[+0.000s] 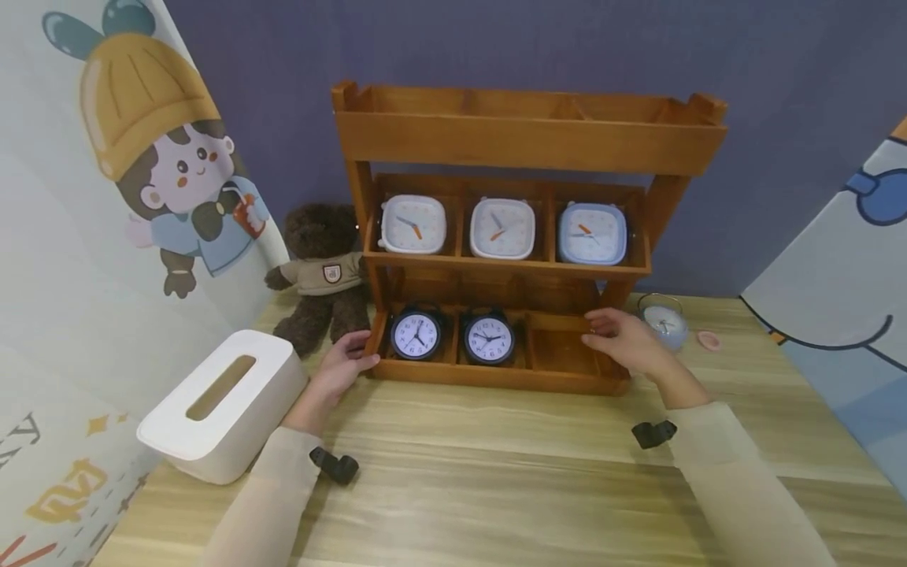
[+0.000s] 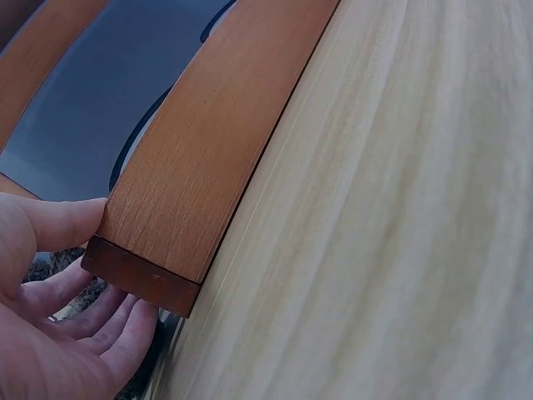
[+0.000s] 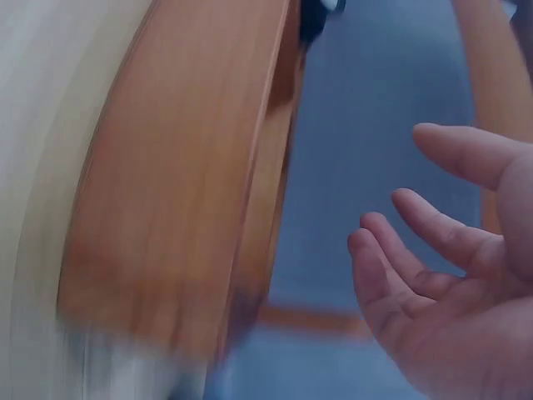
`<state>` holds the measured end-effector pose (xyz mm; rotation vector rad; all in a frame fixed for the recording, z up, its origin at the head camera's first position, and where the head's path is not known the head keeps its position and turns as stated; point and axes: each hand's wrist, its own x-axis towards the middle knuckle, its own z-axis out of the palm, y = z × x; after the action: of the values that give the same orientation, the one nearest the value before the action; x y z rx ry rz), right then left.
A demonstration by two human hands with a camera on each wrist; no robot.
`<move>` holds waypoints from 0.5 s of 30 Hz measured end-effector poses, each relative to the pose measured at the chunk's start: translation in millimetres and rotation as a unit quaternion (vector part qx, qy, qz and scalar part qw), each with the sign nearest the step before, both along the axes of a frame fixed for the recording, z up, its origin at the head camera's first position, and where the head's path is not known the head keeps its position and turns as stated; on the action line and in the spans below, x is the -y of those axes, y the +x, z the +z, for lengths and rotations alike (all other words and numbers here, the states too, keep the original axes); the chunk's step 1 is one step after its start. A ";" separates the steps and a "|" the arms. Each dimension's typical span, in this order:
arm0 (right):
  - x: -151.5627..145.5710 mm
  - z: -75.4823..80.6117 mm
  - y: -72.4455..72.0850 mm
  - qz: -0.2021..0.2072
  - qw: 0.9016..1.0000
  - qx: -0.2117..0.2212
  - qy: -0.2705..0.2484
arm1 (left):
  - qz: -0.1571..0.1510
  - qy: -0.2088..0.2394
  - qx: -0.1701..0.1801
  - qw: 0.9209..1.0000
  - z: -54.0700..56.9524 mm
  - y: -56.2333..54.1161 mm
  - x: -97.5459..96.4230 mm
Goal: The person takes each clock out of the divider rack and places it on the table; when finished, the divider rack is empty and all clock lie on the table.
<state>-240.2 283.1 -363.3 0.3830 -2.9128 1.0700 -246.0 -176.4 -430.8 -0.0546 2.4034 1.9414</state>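
Note:
A brown wooden three-tier shelf (image 1: 527, 142) stands on the table. My left hand (image 1: 336, 370) grips its lower left end, with the thumb (image 2: 71, 223) at the front board's corner and the other fingers round the end. At the lower right end, my right hand (image 1: 627, 340) hovers with loosely bent fingers, holding nothing. In the right wrist view that hand's fingers (image 3: 441, 229) are apart from the board. Two black round alarm clocks (image 1: 416, 335) (image 1: 489, 339) sit in the bottom tier's left and middle compartments; the right one is bare. The middle tier holds two white clocks (image 1: 414, 224) (image 1: 502, 228) and a blue one (image 1: 592, 234).
A white tissue box (image 1: 234, 402) stands at the left, near a brown teddy bear (image 1: 324, 272). Right of the shelf are a small pale blue clock (image 1: 664, 324) and a pink ring-like object (image 1: 708, 340). A dark blue wall (image 1: 531, 39) rises behind.

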 end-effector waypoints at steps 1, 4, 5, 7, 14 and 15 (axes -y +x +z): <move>7.8 -0.3 -0.1 0.003 1.000 -0.002 0.000 | 0.001 -0.001 0.000 1.000 -0.4 0.2 -0.4; 31.0 -4.1 -1.7 0.007 1.000 -0.010 0.001 | 0.002 0.001 0.000 1.000 -1.6 0.9 -0.6; 38.3 -6.1 -2.7 0.009 1.000 -0.013 -0.001 | 0.002 0.001 0.001 1.000 -1.8 1.3 -0.4; 52.8 -10.3 -4.3 0.014 1.000 -0.017 -0.007 | 0.002 0.002 0.004 1.000 -2.3 1.5 0.5; 98.1 -21.7 -7.9 0.032 0.999 -0.028 -0.008 | 0.000 -0.005 0.003 1.000 -2.3 0.4 2.2; 103.3 -22.7 -8.2 0.031 0.999 -0.029 -0.005 | -0.001 -0.004 0.003 1.000 -2.1 0.0 1.9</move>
<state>-248.4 179.7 -386.0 0.4986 -2.8607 1.0629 -246.0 -178.3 -432.9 -0.0584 2.4076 1.9284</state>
